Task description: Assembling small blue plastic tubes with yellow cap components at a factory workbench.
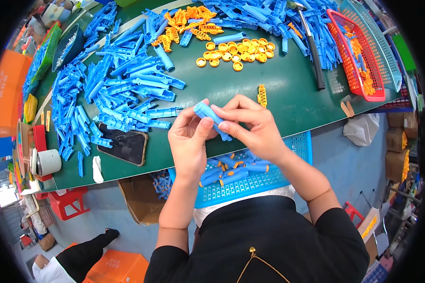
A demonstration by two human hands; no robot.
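Between my two hands, over the table's near edge, is a blue plastic tube-shaped part point(208, 114). My left hand point(190, 137) pinches it from the left with thumb and fingers. From the right, the fingertips of my right hand point(250, 125) press on its upper side. A yellow ridged strip point(262, 96) lies on the table just beyond my right hand. Farther off are several round yellow caps point(238, 52) and a heap of yellow ridged pieces point(186, 23). Below my hands, a blue basket point(245, 184) holds blue tubes with orange ends.
Heaps of blue half-shells point(132, 80) cover the left of the green table point(208, 85). A phone point(127, 147) lies near its front edge. To the right are a black-handled hammer-like tool point(315, 61) and a red basket point(380, 89). A person in dark trousers point(82, 262) is at lower left.
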